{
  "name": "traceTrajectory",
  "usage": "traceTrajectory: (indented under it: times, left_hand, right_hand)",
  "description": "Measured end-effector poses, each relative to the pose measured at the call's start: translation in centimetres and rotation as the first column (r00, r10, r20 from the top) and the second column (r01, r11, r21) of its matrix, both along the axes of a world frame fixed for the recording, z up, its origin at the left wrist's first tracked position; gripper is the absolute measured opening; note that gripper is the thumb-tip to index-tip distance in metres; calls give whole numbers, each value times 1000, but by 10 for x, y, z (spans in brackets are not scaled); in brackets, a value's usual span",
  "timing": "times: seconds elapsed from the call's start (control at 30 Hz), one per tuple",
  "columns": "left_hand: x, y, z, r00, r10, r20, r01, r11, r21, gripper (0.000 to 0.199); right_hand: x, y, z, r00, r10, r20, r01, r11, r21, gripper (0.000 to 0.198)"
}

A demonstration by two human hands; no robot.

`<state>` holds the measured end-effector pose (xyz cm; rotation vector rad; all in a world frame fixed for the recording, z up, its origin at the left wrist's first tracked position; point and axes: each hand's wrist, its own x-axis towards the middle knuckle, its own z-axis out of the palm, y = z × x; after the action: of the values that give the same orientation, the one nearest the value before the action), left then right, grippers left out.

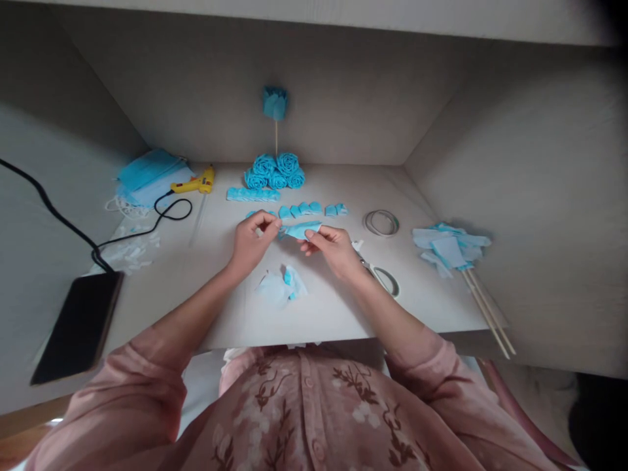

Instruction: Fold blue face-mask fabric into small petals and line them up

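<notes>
Light-blue nonwoven fabric piece (308,228) is held above the table (324,314), between both hands. Right hand (331,247) clamps its right end, thumb on top; left hand (254,239) pinches the left end, fingertips together. Reads as shaping the piece; next move calls for a steady right grip. Piece looks soft, folded, tapering left. Folded blue petals (304,209) just beyond, scissors (386,279) near right forearm.

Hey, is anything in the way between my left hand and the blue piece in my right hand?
Nothing visible. Your right hand holds the blue piece, and your left hand is right at its left end; contact is unclear. The row of folded pieces lies beyond, not between.
</notes>
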<state>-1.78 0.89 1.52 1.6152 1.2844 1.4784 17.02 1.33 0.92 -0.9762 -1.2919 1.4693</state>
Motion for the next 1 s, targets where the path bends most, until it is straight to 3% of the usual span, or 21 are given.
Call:
traceTrajectory:
  times: [0.1,0.23,0.43,0.63,1.0]
  left_hand:
    - [4,-6,4,971,30,-238,20,979,204,16]
    - [7,-4,-1,928,-7,-373,86,977,196,9]
    - [4,1,-10,921,3,-389,54,989,138,9]
    - [4,1,-9,958,-83,-275,106,992,67,10]
    - [-1,3,-6,925,-67,-373,120,985,121,16]
  right_hand:
    - [0,-1,-1,998,-17,66,15,999,43,27]
    - [-1,-2,-1,997,-12,81,6,997,74,24]
    - [-3,-5,3,994,7,105,-18,995,103,23]
    - [-1,-4,0,994,29,107,-41,993,111,21]
    - [2,5,-4,994,21,111,-32,994,100,31]
